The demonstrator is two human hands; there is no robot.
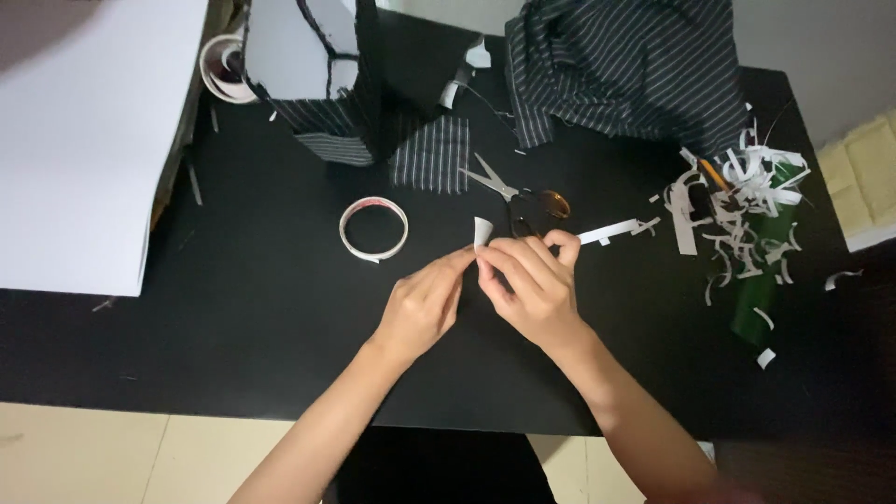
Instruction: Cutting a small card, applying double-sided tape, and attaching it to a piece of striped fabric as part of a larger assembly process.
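Both hands pinch a small white paper strip (482, 231): left hand (422, 306) fingertips below it, right hand (532, 285) fingers just beside it.

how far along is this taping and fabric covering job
Done: the box form has striped fabric along its lower edge, and a pile of peeled paper strips lies at right. In hand: the left hand and right hand pinch a small white strip. Left: the box's upper panels are bare, and striped cloth lies unused.
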